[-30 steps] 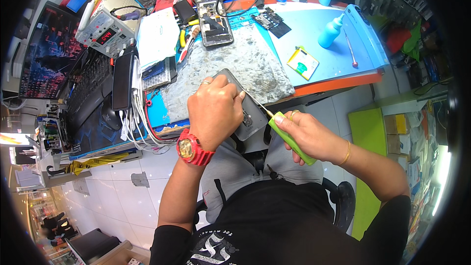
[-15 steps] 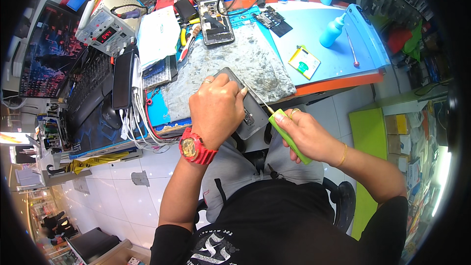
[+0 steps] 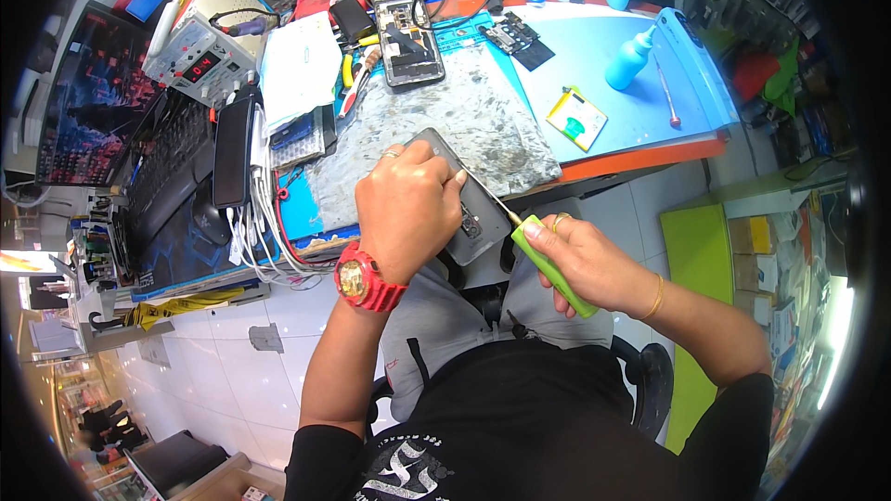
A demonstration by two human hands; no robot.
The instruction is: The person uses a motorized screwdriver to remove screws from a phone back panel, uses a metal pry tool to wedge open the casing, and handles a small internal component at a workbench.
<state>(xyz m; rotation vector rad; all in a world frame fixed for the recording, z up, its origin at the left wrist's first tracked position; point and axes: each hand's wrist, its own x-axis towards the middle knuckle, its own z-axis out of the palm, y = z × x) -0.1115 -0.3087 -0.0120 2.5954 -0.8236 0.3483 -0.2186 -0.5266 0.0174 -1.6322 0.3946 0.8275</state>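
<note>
My left hand (image 3: 408, 209), with a red watch at the wrist, grips a dark grey phone (image 3: 484, 232) by its upper and left part. The phone is tilted over the near edge of the bench, its camera cutout towards me. In my right hand (image 3: 594, 264) is a pry tool with a bright green handle (image 3: 552, 269) and a thin metal shaft. The fingers wrap round the handle, and the shaft lies along the phone's right edge. Whether its tip sits in the seam cannot be made out. My left fingertips are partly hidden behind the phone.
A stained grey mat (image 3: 445, 116) lies beyond the phone, with an opened phone (image 3: 410, 46) at its far end. On the blue mat to the right are a battery (image 3: 577, 119), a blue bottle (image 3: 629, 63) and a screwdriver (image 3: 666, 97). White cables (image 3: 260, 239) hang at the left.
My right hand and the green-handled tool have shifted slightly right and down, along the phone's edge. My left hand has turned very slightly while keeping its hold on the phone.
</note>
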